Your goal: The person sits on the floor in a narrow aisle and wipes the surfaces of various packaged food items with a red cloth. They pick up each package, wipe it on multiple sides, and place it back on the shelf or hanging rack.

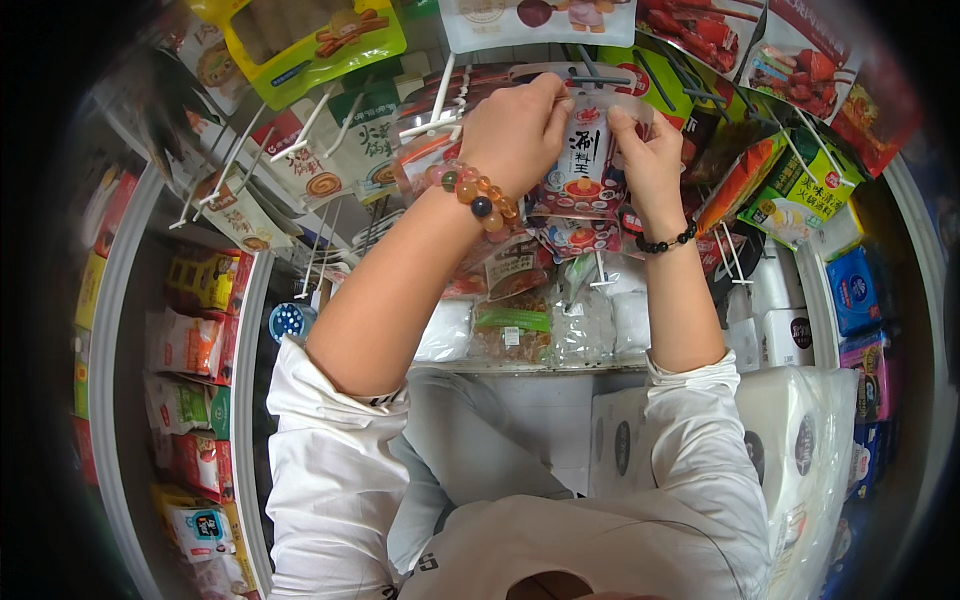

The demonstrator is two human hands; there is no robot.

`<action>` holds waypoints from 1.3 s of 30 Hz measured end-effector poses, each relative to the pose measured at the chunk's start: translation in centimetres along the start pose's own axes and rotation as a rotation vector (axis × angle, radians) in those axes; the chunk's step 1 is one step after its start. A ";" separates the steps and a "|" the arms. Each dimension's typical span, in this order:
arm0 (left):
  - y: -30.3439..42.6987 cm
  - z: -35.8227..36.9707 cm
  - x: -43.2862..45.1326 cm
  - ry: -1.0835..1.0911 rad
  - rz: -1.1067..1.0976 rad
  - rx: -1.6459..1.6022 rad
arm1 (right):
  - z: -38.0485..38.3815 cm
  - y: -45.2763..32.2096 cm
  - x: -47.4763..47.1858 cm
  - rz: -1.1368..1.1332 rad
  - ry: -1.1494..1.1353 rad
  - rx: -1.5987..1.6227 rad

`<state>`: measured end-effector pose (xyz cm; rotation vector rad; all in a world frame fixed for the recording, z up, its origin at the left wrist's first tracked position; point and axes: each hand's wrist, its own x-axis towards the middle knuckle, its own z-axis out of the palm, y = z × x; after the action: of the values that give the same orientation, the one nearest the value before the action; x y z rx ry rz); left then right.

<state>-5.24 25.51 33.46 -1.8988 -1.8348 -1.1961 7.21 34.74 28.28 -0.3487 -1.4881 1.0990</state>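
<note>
In front of me hangs a clear-topped red and white sauce packet [576,174] that bears large dark writing. My left hand [516,129], with bead bracelets at the wrist, pinches its upper left edge between thumb and fingers. The upper right edge is gripped by my right hand [649,159], which wears a thin black bead bracelet. A dark display hook [600,79] is right above the packet's top; whether the hook passes through it, I cannot tell. Below it are more similar red packets [579,235], partly covered.
White display hooks [309,131] jut out on both sides among hanging seasoning packets [367,142]. A green soup-base packet [814,187] hangs at right. Bagged dry goods [512,330] line the low shelf. Wrapped paper rolls [787,435] stand beside my right arm. Shelves with packets [184,341] are at left.
</note>
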 end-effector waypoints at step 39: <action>-5.2 11.2 -13.1 -0.161 -1.172 -1.226 | -2.2 1.0 -2.2 0.105 -0.092 -0.154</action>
<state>-4.07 24.51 15.52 -0.9915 -2.6947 -3.1422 9.46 34.51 25.85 -0.4942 -1.6562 1.0981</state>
